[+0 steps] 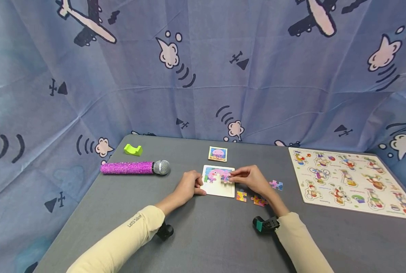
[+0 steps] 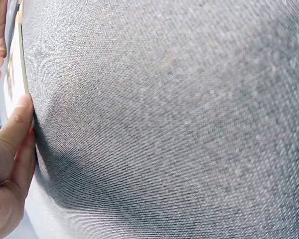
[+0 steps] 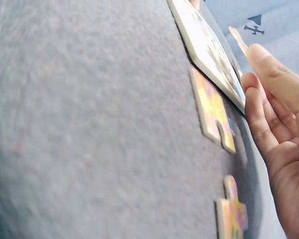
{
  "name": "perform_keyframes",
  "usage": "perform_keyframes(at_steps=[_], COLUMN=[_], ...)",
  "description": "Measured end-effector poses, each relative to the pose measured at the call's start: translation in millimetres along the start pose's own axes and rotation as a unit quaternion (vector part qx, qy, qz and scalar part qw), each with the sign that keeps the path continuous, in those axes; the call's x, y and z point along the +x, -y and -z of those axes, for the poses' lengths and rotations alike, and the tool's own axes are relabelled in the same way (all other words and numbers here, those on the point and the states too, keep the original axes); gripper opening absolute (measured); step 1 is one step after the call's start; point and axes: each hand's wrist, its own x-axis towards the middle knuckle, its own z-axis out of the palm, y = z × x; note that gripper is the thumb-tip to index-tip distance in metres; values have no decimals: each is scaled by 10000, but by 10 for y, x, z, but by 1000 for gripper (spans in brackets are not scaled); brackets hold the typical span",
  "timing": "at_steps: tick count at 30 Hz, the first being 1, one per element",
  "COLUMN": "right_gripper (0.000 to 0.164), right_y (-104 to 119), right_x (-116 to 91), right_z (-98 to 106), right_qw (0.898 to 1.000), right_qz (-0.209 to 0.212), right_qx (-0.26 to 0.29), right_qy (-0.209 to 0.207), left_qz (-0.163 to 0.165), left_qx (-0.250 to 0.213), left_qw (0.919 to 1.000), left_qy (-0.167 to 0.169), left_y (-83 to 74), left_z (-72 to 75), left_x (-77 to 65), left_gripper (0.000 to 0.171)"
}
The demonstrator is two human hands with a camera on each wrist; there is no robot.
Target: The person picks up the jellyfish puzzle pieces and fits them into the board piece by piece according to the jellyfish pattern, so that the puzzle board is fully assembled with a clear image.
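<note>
A small white jigsaw tray (image 1: 222,192) lies on the table, partly filled with a pink picture. At its left edge my left hand (image 1: 188,185) holds it between thumb and fingers; the left wrist view shows the thumb (image 2: 19,122) on the rim. Over the tray's right part, my right hand (image 1: 252,179) pinches a jigsaw piece (image 1: 225,179). That piece looks tilted and raised in the right wrist view. Loose to the right lie a yellow piece (image 1: 241,195), an orange-and-pink piece (image 1: 259,200) and a pink-and-blue piece (image 1: 276,185).
Behind the tray lies a small square picture (image 1: 218,154) of a pink jellyfish. A glittery purple microphone (image 1: 128,168) and a lime-green block (image 1: 133,149) are at the left. On the right is a large puzzle board (image 1: 351,182). A patterned cloth (image 1: 203,106) hangs behind the table.
</note>
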Motion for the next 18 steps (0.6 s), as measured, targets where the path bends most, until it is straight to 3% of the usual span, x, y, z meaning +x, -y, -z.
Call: perform_keyframes(at_steps=[6,18], right_gripper=[21,19], right_y=[-9,64], right_x=[42,69], right_z=[-81,-193], right_qw=[9991,9929], right_qz=[328,472], right_qx=[-255,-1068], right_qy=[-49,-242], left_qz=[-61,-151], left_qx=[16,-3], left_qw=[10000,9998], left_qy=[-45,-87], left_y=[15,55], left_z=[-4,-22], left_x=[8,1], left_gripper=[32,33])
